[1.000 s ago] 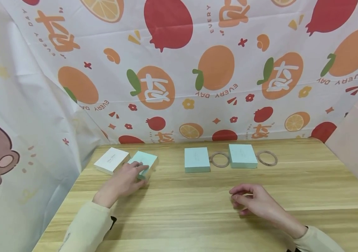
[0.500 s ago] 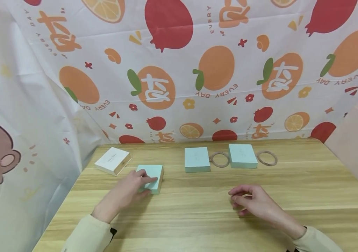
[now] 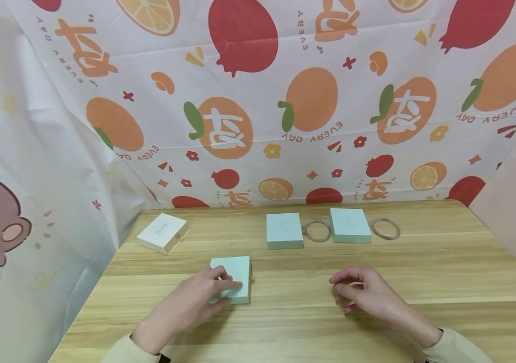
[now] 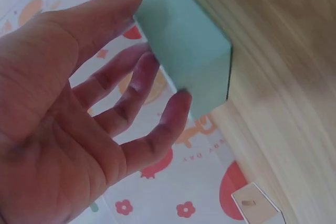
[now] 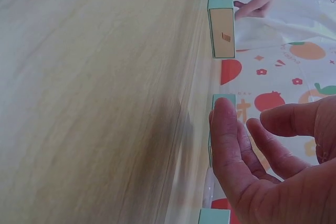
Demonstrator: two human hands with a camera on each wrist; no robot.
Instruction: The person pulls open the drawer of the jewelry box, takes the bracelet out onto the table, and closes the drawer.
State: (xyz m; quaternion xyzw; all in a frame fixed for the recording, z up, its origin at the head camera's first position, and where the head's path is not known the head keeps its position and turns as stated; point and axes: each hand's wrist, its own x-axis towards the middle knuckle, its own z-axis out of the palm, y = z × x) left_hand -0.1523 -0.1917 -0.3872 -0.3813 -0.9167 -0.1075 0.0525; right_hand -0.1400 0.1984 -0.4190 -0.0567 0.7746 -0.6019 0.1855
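From my remote seat I see the left hand (image 3: 194, 302) loosely spread, its fingertips resting on top of a teal box (image 3: 242, 272) that lies flat left of the table's (image 3: 294, 333) middle, well in from the back edge. The right hand (image 3: 369, 292) sits over the right half, fingers loosely curved and parted. Near the back edge I have a white box (image 3: 160, 231) by the left corner, and further right a second teal box (image 3: 284, 229), a ring (image 3: 318, 240), a third teal box (image 3: 349, 224) and another ring (image 3: 387, 238).
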